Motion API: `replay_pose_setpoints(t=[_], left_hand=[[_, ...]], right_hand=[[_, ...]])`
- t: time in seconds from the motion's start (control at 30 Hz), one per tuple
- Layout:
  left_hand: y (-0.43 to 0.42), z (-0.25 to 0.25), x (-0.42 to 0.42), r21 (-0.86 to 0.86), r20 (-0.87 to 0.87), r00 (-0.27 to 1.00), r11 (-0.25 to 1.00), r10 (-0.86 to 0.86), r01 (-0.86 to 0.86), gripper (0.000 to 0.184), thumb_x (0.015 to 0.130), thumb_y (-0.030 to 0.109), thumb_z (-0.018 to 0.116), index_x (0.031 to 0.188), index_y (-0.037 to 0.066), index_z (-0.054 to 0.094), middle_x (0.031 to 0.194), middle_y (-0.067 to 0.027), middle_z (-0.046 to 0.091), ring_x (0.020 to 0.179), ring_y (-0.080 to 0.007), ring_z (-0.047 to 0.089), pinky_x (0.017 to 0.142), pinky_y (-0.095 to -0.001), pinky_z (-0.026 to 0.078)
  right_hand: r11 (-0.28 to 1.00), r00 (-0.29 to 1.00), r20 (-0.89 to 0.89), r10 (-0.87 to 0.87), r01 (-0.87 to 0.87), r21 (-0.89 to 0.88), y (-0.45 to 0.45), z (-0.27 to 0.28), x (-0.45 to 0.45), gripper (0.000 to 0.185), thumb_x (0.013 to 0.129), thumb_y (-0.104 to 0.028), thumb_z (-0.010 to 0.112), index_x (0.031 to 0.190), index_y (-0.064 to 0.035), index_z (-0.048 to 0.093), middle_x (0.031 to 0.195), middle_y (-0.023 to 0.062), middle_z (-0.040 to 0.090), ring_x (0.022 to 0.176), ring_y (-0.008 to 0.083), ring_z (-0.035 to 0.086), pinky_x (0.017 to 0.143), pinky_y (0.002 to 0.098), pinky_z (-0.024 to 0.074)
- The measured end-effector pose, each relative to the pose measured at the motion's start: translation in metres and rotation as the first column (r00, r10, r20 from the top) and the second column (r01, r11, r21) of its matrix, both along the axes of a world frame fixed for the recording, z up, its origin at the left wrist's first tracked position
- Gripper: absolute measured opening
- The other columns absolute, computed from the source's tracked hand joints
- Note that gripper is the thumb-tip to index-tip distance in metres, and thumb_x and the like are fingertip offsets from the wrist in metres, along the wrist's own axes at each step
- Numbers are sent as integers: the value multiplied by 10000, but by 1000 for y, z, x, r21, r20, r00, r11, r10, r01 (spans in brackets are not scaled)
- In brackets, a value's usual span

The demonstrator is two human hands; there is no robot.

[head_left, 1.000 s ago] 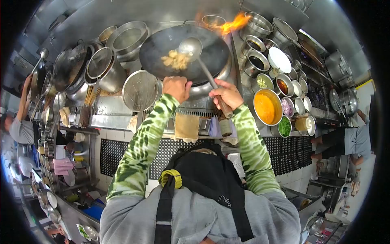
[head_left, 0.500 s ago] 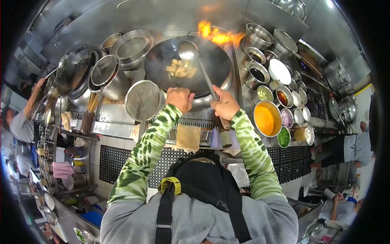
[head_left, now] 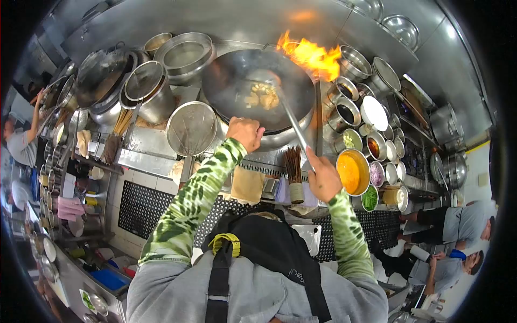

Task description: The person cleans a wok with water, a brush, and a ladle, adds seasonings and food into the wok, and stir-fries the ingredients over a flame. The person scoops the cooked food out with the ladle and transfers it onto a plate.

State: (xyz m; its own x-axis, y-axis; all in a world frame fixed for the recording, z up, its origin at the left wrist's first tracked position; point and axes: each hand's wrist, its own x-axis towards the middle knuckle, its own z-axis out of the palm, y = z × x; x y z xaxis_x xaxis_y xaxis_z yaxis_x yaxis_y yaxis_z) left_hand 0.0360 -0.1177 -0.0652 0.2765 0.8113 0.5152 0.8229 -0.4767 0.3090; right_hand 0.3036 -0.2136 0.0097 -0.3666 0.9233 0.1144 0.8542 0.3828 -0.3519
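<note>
A black wok (head_left: 223,81) sits on the stove, with pale golden food chunks (head_left: 262,99) in its middle and smoke over them. My left hand (head_left: 245,133) is closed at the wok's near left edge; the grip hides the exact part it holds. In my right hand (head_left: 325,178), fingers wrap round the long handle of a ladle (head_left: 293,119). The ladle's bowl rests in the wok just behind the chunks, partly blurred by smoke. Below the wok, between my forearms, stands a bamboo wok brush (head_left: 294,175) beside a folded tan cloth (head_left: 248,184).
Tall flames (head_left: 311,56) rise at the wok's far right. Close to my right hand are an orange sauce bowl (head_left: 353,171) and a chopped greens bowl (head_left: 370,198), among several seasoning containers. A round strainer (head_left: 191,129) lies left of the wok. Other people (head_left: 444,269) stand at the right.
My right hand has drawn back toward my body and to the right with the ladle. Its bowl has moved lower in the wok, nearer the chunks. The flames have grown.
</note>
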Motion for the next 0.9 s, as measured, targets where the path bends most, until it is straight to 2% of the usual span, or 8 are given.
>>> replay_pose_setpoints(t=[0.23,0.4,0.5,0.53,0.57,0.63,0.73,0.9], left_hand=[[-1,-2,7,36,35,999,999,-26,25,270,851,265,639,686,52,623,677,-152,625,650,-362,594,695,-463,419],[11,-22,9,-53,-5,999,997,48,-49,256,846,264,656,695,58,633,671,-149,628,655,-357,606,704,-456,418],[2,-3,22,-4,-9,1000,1000,27,-27,255,840,275,665,697,65,633,671,-150,635,657,-358,606,689,-462,417],[3,-4,24,-7,10,1000,1000,26,-26,260,838,284,668,701,66,631,662,-145,627,655,-351,606,689,-460,415],[5,-8,26,-11,2,998,998,60,-60,261,830,284,676,697,63,637,660,-145,628,652,-353,607,688,-461,418],[8,-17,23,-36,-12,997,996,79,-80,249,827,252,654,658,77,599,649,-132,625,642,-344,609,671,-471,420],[2,-2,24,-66,1,999,997,51,-51,259,850,259,657,699,51,622,666,-143,626,662,-348,607,697,-458,424],[-1,-10,26,-27,1,997,997,77,-77,273,849,286,656,703,57,628,703,-138,639,692,-337,613,710,-453,420]], right_hand=[[998,892,-448,-66,49,-50,-23,-94,10,655,839,-15,594,1463,-55,399,931,170,637,825,297,634,764,350,508],[963,766,-598,-235,102,-249,-11,-76,7,642,849,-36,579,1456,3,373,1024,259,629,843,292,654,758,337,508],[992,846,-520,-119,124,-25,18,-97,12,635,872,-41,571,1469,-5,358,948,135,640,728,120,574,672,260,489],[947,913,-402,65,71,315,31,-111,13,642,876,-58,586,1473,-16,354,823,114,632,630,114,560,605,263,479],[960,780,-586,-220,64,-274,25,-74,6,637,889,-78,593,1478,-31,354,715,83,620,537,107,529,534,263,458],[903,704,-639,-309,6,-430,33,-62,10,637,893,-58,584,1485,-45,348,648,29,596,501,85,505,497,251,433],[983,739,-662,-126,4,-182,26,-67,11,631,870,-8,565,1469,-28,368,1116,194,664,626,112,556,605,254,473],[883,685,-668,-290,-78,-464,21,-56,15,623,885,-9,557,1476,-41,364,872,50,632,609,81,558,549,229,445]])
